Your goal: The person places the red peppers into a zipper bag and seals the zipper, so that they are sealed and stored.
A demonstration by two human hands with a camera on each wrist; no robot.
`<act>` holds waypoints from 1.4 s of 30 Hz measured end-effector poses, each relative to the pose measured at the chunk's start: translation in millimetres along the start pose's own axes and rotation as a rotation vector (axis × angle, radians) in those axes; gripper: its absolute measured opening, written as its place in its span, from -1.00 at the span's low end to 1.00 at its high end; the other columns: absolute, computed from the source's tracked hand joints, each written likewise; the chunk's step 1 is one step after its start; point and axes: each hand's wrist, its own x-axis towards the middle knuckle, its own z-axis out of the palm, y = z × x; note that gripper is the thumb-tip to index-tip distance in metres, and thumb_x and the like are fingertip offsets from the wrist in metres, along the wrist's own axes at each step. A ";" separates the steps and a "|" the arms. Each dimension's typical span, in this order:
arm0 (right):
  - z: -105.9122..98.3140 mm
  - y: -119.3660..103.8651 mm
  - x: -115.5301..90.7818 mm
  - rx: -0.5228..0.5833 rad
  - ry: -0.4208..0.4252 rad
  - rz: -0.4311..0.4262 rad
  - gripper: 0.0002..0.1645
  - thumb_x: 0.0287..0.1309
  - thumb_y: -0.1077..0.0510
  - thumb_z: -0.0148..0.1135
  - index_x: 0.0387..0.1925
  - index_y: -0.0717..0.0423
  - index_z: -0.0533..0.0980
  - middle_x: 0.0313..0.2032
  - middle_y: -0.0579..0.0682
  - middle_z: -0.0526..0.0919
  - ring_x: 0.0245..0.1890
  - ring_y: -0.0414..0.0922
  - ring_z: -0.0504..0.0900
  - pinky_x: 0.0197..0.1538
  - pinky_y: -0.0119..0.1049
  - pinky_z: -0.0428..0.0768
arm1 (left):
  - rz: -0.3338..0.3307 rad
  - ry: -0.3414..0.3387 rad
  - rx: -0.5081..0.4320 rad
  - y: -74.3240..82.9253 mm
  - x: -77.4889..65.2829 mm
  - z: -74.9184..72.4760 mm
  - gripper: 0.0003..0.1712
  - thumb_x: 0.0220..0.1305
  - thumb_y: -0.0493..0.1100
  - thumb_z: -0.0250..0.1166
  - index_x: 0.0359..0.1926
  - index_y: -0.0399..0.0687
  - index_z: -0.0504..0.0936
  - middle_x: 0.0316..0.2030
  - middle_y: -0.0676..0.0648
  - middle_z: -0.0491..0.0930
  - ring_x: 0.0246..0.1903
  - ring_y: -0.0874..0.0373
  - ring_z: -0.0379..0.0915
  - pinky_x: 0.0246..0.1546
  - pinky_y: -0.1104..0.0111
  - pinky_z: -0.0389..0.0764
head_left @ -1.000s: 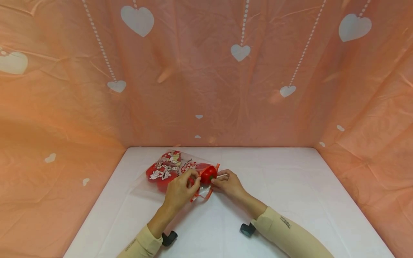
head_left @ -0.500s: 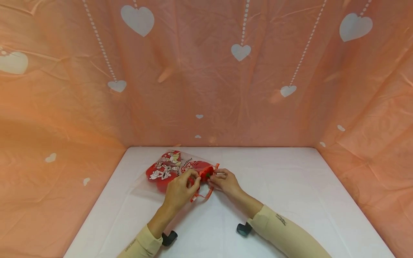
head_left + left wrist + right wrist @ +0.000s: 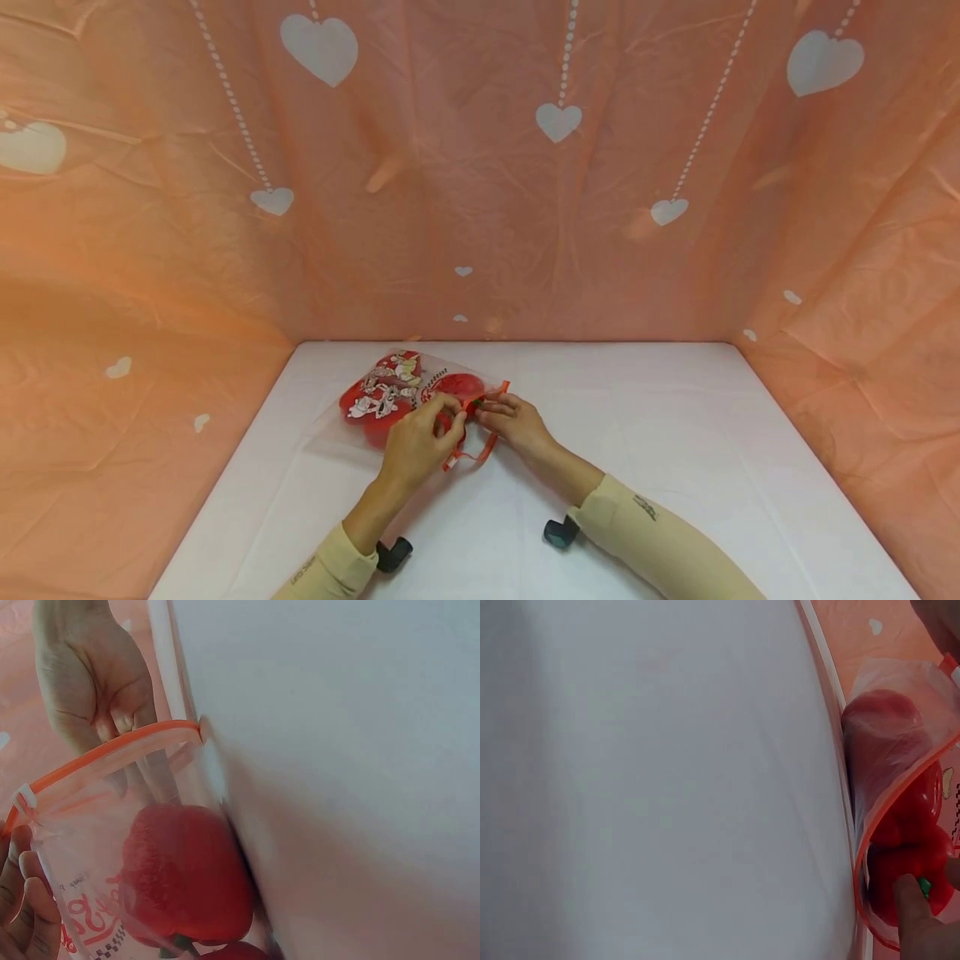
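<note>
A clear drawstring bag (image 3: 378,396) with orange trim and cartoon prints lies on the table, holding several red bell peppers (image 3: 187,870). At its mouth, my left hand (image 3: 420,440) pinches the bag's edge between thumb and fingers. My right hand (image 3: 517,425) reaches in at the mouth with fingers extended. In the right wrist view its fingertips press on either side of the green stem of a red bell pepper (image 3: 889,881), just within the orange rim (image 3: 885,796). Another pepper (image 3: 911,806) sits right beside that one. The head view mostly hides the pressed pepper behind both hands.
White table (image 3: 652,433) reaches to a pink-orange curtain (image 3: 510,208) with white hearts at the back and sides. A loose orange drawstring (image 3: 483,450) hangs out of the bag's mouth. Dark wrist cameras (image 3: 393,554) show below both sleeves.
My right hand has moved left, pushing the red bell pepper from the bag's mouth further inside. My left hand has stayed in place on the bag's edge.
</note>
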 end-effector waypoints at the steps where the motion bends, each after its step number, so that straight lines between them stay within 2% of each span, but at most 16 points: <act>1: -0.3 0.6 -0.3 -0.002 -0.003 0.003 -0.42 0.39 0.36 0.29 0.36 0.47 0.40 0.25 0.44 0.61 0.13 -0.06 0.73 0.19 -0.22 0.69 | 0.000 0.000 0.000 -0.1 -0.4 0.2 -0.77 0.27 -0.23 0.55 -0.15 0.03 0.66 -0.48 0.16 0.61 -0.59 0.37 0.30 -0.61 0.45 0.37; 7: -1.3 1.7 -6.5 -0.013 -0.027 0.002 -0.42 0.42 0.33 0.30 0.36 0.51 0.40 0.25 0.43 0.62 0.15 -0.05 0.73 0.20 -0.22 0.69 | 0.002 -0.006 0.006 -0.4 -2.4 0.0 -0.78 0.28 -0.21 0.55 -0.15 0.04 0.66 -0.50 0.17 0.59 -0.59 0.36 0.29 -0.60 0.44 0.37; 11: -3.6 1.4 -13.1 -0.012 -0.017 0.006 -0.46 0.44 0.32 0.29 0.34 0.52 0.43 0.21 0.43 0.64 0.08 -0.09 0.75 0.19 -0.22 0.69 | 0.001 -0.023 0.009 -0.9 -4.2 -1.0 -0.79 0.30 -0.17 0.55 -0.14 0.03 0.67 -0.48 0.16 0.62 -0.60 0.38 0.26 -0.60 0.45 0.34; 15: -6.4 0.3 -21.7 -0.041 -0.009 -0.030 -0.50 0.44 0.37 0.25 0.29 0.59 0.43 0.14 0.47 0.65 -0.02 -0.09 0.77 0.15 -0.18 0.72 | 0.013 -0.034 0.023 -1.3 -5.7 -1.8 -0.79 0.30 -0.17 0.56 -0.15 0.03 0.68 -0.48 0.15 0.65 -0.62 0.38 0.23 -0.61 0.46 0.32; 19: -7.5 -2.0 -31.7 -0.085 0.010 -0.042 -0.55 0.42 0.36 0.27 0.21 0.59 0.46 -0.04 0.37 0.72 -0.17 -0.10 0.79 0.03 -0.19 0.76 | 0.025 -0.043 0.042 -1.0 -6.8 -3.3 -0.81 0.31 -0.16 0.55 -0.16 0.04 0.69 -0.51 0.15 0.63 -0.62 0.37 0.24 -0.60 0.45 0.33; 22: -7.4 -3.0 -38.7 -0.100 0.010 -0.008 -0.59 0.40 0.32 0.30 0.16 0.53 0.50 -0.11 0.26 0.75 -0.25 -0.10 0.79 -0.06 -0.24 0.76 | 0.019 -0.051 0.055 -1.0 -8.1 -4.9 -0.84 0.32 -0.13 0.54 -0.17 0.07 0.70 -0.51 0.17 0.61 -0.59 0.36 0.28 -0.57 0.44 0.36; 31: -3.4 -3.3 -59.0 -0.151 -0.050 0.047 -0.70 0.41 0.24 0.33 0.00 0.43 0.58 -0.26 0.13 0.81 -0.31 -0.18 0.76 -0.22 -0.32 0.71 | 0.009 -0.082 0.095 -2.4 -16.3 -12.5 -0.87 0.34 -0.13 0.53 -0.23 0.12 0.70 -0.49 0.21 0.60 -0.57 0.36 0.29 -0.52 0.43 0.39; 35: -0.1 -2.6 -67.2 -0.132 -0.104 0.059 -0.70 0.42 0.27 0.31 -0.05 0.53 0.57 -0.33 0.05 0.79 -0.34 -0.21 0.73 -0.26 -0.36 0.69 | -0.010 -0.103 0.085 -1.3 -22.1 -18.9 -0.85 0.32 -0.13 0.54 -0.23 0.16 0.69 -0.49 0.24 0.56 -0.55 0.39 0.27 -0.53 0.44 0.37; 39: 5.4 -1.1 -74.8 -0.116 -0.173 0.069 -0.65 0.44 0.29 0.27 -0.02 0.63 0.54 -0.37 0.01 0.77 -0.37 -0.23 0.71 -0.28 -0.37 0.70 | -0.019 -0.126 0.090 -1.4 -29.0 -25.5 -0.83 0.30 -0.16 0.55 -0.24 0.15 0.68 -0.55 0.24 0.46 -0.55 0.41 0.28 -0.55 0.46 0.35; 42: 10.2 -0.9 -79.9 -0.127 -0.202 0.077 -0.62 0.45 0.27 0.27 0.01 0.63 0.55 -0.36 0.05 0.78 -0.38 -0.24 0.71 -0.27 -0.35 0.71 | -0.016 -0.150 0.106 -2.6 -34.3 -30.0 -0.84 0.29 -0.19 0.54 -0.24 0.13 0.70 -0.52 0.24 0.54 -0.53 0.43 0.33 -0.54 0.47 0.40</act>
